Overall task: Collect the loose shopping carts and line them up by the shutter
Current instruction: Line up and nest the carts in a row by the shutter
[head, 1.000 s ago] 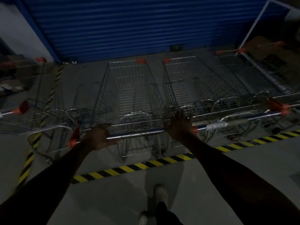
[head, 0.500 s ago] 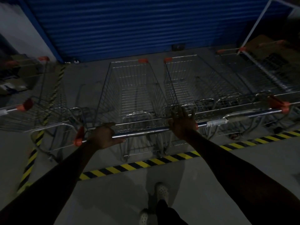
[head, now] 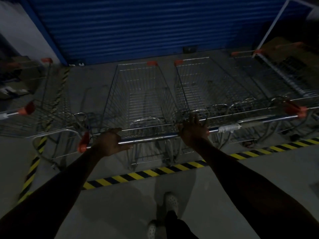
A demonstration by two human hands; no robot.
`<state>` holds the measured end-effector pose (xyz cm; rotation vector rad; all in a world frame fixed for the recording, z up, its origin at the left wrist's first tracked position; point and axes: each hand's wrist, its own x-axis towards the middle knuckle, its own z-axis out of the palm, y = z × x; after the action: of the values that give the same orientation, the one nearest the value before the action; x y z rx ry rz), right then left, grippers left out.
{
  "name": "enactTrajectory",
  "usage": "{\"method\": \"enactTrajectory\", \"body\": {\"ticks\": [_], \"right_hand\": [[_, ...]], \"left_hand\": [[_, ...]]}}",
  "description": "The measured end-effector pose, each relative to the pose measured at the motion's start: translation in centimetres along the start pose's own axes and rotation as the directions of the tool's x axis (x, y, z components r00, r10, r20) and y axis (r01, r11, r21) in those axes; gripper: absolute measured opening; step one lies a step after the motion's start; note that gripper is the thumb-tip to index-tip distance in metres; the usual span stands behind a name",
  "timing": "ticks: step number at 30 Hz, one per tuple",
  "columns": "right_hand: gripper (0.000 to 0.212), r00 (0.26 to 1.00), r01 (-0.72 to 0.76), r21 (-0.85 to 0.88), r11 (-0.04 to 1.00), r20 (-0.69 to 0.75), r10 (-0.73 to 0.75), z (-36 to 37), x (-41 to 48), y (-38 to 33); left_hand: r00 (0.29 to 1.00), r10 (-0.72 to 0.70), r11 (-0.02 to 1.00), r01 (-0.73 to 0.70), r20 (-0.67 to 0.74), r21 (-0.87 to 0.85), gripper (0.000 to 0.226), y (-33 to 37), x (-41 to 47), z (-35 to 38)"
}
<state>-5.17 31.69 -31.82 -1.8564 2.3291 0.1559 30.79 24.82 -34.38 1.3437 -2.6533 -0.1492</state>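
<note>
A wire shopping cart (head: 143, 100) stands straight ahead of me, nose toward the blue roller shutter (head: 138, 28). My left hand (head: 110, 143) is closed around the left part of its chrome handle bar (head: 148, 139), beside the orange end cap. My right hand (head: 193, 131) lies on the bar's right end with fingers spread apart, gripping nothing. A second cart (head: 207, 87) is parked close on the right, side by side with mine. A third cart (head: 276, 78) stands beyond it. On the left, another cart (head: 48, 116) sits at an angle.
Yellow-black floor tape (head: 155, 171) runs under the cart's rear wheels and up the left side. My white shoes (head: 170, 202) are on the grey concrete behind it. Boxes and clutter lie at the far left (head: 12, 90) and far right (head: 286, 54).
My right hand's fingers have lifted and spread apart over the handle's end. My left hand keeps its grip. The carts have barely shifted.
</note>
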Motion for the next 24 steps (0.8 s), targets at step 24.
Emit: {"method": "enactTrajectory", "body": {"ticks": [24], "right_hand": [[0.074,0.988,0.124,-0.052,0.991,-0.092,-0.128,1.7,-0.6,-2.6]], "left_hand": [[0.959,-0.284,0.916,0.275,-0.013,0.293,0.081,-2.8,-4.4,-1.4]]}}
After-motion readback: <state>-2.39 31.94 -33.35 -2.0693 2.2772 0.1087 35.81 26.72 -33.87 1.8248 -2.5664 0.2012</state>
